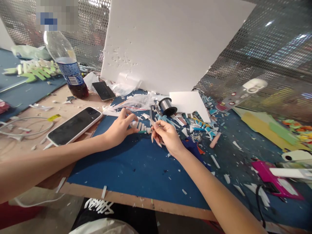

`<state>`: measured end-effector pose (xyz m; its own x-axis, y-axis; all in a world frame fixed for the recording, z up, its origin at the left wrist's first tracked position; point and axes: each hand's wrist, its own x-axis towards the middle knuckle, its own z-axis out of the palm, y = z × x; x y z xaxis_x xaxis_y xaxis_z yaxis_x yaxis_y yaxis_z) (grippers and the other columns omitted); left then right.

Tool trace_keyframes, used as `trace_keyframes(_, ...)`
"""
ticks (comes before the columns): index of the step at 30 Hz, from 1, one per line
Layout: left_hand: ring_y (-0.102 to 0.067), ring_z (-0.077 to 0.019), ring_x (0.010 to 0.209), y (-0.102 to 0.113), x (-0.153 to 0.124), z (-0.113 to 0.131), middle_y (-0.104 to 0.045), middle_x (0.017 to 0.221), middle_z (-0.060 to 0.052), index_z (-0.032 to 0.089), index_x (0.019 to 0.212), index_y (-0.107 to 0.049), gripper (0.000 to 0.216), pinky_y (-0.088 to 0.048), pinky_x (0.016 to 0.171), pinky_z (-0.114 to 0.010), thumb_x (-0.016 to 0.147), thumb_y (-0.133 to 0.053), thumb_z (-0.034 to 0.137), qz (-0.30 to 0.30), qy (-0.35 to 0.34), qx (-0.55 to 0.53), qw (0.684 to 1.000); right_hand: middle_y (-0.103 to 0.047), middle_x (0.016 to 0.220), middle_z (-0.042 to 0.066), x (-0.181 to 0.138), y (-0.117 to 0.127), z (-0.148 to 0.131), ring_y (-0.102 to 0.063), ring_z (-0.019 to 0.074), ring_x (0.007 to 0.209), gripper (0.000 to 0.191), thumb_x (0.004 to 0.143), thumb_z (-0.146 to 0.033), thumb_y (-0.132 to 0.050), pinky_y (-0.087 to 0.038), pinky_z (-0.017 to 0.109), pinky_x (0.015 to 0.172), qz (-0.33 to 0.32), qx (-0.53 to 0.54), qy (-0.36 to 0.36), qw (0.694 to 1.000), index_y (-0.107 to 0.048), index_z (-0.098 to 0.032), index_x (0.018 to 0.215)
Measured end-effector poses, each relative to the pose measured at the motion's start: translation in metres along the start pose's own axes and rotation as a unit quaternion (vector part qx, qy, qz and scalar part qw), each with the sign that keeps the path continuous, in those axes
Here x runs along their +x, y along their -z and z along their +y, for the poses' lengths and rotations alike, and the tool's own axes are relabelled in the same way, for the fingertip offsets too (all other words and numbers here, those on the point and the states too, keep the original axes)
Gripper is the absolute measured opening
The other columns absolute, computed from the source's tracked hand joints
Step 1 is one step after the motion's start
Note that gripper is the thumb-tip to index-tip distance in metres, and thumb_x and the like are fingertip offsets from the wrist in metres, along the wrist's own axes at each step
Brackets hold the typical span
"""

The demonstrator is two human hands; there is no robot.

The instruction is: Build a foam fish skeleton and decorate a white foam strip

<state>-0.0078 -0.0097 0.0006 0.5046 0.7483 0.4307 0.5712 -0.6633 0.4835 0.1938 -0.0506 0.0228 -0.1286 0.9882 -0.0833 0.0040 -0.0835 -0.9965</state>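
Over the blue mat (126, 172), my left hand (120, 130) grips one end of a row of small white strips (141, 126), thumb below and fingers above. A thin teal edge runs along the underside of that row. My right hand (170, 139) is closed in a pinch on a thin pale strip (152, 122), at the row's other end. Whether the strip touches the row cannot be made out. Just behind the hands lies a black-rimmed spool of silvery wire (167, 107), among blue and white scraps.
A phone with a white case (75, 126) lies left of my left forearm, near a darker phone (103, 90) and a cola bottle (70, 73). A white board (158, 42) stands behind. Scraps, a pink device (275, 178) and coloured sheets (263, 125) are on the right.
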Motion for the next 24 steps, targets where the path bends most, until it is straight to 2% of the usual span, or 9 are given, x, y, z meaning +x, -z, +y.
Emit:
trace_keyframes(5, -0.055, -0.0133, 0.068, 0.0, 0.001, 0.003, -0.056, 0.095, -0.006, 0.018, 0.101, -0.058, 0.022, -0.05, 0.067, -0.029, 0.087, -0.057, 0.035, -0.009, 0.017, -0.095, 0.995, -0.056, 0.049, -0.004, -0.002, -0.003, -0.002, -0.041, 0.0049, 0.033, 0.035, 0.073, -0.049, -0.069, -0.029, 0.018, 0.031, 0.004, 0.001, 0.006, 1.0, -0.056, -0.017, 0.066)
trace_keyframes(8, -0.053, -0.0124, 0.064, 0.0, 0.001, 0.004, -0.057, 0.088, -0.004, 0.018, 0.097, -0.06, 0.027, -0.048, 0.062, -0.025, 0.084, -0.061, 0.041, 0.011, 0.014, -0.12, 0.993, -0.051, 0.044, -0.005, -0.006, -0.006, -0.005, -0.037, 0.0048, 0.031, 0.035, 0.077, -0.048, -0.066, -0.027, 0.019, 0.031, 0.01, -0.031, 0.034, 0.999, -0.056, -0.017, 0.062)
trace_keyframes(13, -0.051, -0.0125, 0.064, -0.001, 0.001, 0.003, -0.056, 0.082, -0.004, 0.014, 0.095, -0.064, 0.035, -0.046, 0.06, -0.024, 0.078, -0.068, 0.045, 0.05, -0.023, -0.119, 0.991, -0.047, 0.042, -0.006, -0.011, -0.012, -0.006, -0.036, 0.0047, 0.03, 0.035, 0.081, -0.046, -0.063, -0.025, 0.02, 0.031, 0.008, -0.058, 0.07, 0.996, -0.055, -0.018, 0.062)
trace_keyframes(20, -0.051, -0.012, 0.064, -0.001, 0.001, 0.002, -0.056, 0.076, -0.004, 0.011, 0.094, -0.064, 0.049, -0.046, 0.059, -0.023, 0.077, -0.062, 0.057, 0.062, -0.094, -0.115, 0.987, -0.046, 0.042, -0.008, -0.014, -0.015, -0.004, -0.038, 0.0042, 0.032, 0.032, 0.083, -0.042, -0.061, -0.028, 0.019, 0.034, -0.038, -0.07, 0.085, 0.993, -0.051, -0.019, 0.065)
trace_keyframes(24, -0.054, -0.0127, 0.066, 0.0, 0.002, 0.003, -0.058, 0.077, -0.005, 0.011, 0.093, -0.065, 0.05, -0.048, 0.06, -0.023, 0.075, -0.062, 0.058, 0.061, -0.112, -0.124, 0.984, -0.045, 0.044, -0.008, -0.015, -0.015, -0.006, -0.037, 0.0039, 0.032, 0.031, 0.082, -0.041, -0.062, -0.029, 0.019, 0.034, -0.053, -0.073, 0.087, 0.992, -0.049, -0.019, 0.064)
